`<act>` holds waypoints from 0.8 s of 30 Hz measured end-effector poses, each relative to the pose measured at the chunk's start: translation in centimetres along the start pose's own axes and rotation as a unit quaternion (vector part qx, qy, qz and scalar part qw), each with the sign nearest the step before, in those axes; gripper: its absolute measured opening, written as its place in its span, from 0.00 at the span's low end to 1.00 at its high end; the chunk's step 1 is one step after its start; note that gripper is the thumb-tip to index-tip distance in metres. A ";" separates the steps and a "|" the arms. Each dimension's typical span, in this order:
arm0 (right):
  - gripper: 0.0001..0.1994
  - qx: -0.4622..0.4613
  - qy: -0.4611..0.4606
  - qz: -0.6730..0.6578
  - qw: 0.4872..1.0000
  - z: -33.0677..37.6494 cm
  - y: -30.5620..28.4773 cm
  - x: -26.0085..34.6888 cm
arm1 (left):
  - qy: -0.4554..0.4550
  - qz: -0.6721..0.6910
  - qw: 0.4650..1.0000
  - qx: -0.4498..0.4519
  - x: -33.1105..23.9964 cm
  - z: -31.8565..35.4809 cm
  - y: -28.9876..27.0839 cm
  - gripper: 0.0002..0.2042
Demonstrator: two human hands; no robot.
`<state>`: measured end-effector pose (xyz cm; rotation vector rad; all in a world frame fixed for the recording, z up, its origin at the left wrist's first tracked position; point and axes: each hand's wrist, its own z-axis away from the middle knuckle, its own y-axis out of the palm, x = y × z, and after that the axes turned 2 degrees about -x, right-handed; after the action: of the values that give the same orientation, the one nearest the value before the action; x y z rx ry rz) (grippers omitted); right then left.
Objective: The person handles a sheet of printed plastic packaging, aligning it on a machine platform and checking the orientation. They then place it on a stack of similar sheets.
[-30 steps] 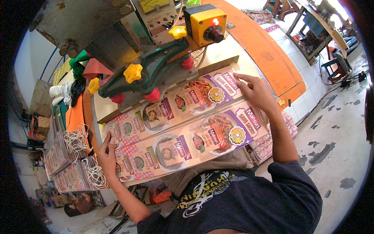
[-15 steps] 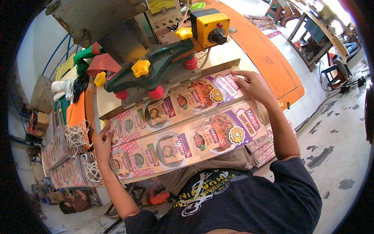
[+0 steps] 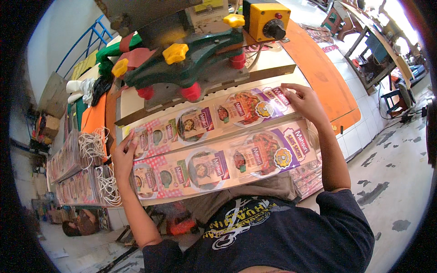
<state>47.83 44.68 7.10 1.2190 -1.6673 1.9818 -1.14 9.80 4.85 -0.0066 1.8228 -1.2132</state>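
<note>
Green-painted cast metal fills the far side of the bench: a press machine (image 3: 182,68) with yellow and red knobs, a yellow control box (image 3: 266,20) at its right shoulder, and its base bar hanging just over the far edge of the work. Under it the white bench top (image 3: 282,59) carries two long printed packaging strips side by side, their long axes running from the person's left, low, up toward the right. The farther strip (image 3: 214,116) lies tucked against the machine's base; the nearer strip (image 3: 218,161) lies along the bench's near edge, just above the person's dark shirt. An orange table (image 3: 318,73) takes up the right, with tiled floor beyond it. To the left, bundles of white string (image 3: 93,145) and stacks of more printed sheets (image 3: 68,173) crowd the strips' left ends, leaving little room there. The right hand (image 3: 305,102) rests with fingers spread flat on the farther strip's right end, not gripping. The left hand (image 3: 123,157) presses on the left ends, fingers curled at the strip edge; whether it pinches anything I cannot tell.
</note>
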 end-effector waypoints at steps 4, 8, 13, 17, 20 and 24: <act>0.17 -0.014 -0.011 -0.062 0.998 -0.1 0.6 -0.5 | -0.010 0.011 1.000 -0.015 -0.1 0.1 0.1 0.22; 0.18 -0.028 -0.032 -0.133 0.990 0.5 0.5 0.0 | 0.037 0.002 0.998 -0.045 -0.8 0.3 0.1 0.22; 0.18 -0.044 -0.053 -0.170 0.983 1.6 0.3 1.0 | 0.001 0.079 0.994 -0.074 -1.1 0.3 0.1 0.25; 0.20 -0.046 -0.045 -0.137 0.989 2.7 -1.2 0.7 | -0.039 0.134 0.987 -0.086 -4.9 1.8 -1.1 0.30; 0.22 -0.066 -0.065 -0.164 0.982 3.6 -1.9 -0.4 | -0.063 0.208 0.969 -0.119 -6.4 3.3 -2.0 0.27; 0.23 -0.110 -0.115 -0.124 0.979 4.5 -4.8 -1.8 | -0.140 0.465 0.874 -0.020 -6.1 5.7 -3.3 0.26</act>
<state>54.01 42.52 8.89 1.5321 -1.6868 1.5154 4.80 6.74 10.78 0.5800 1.3053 -0.4446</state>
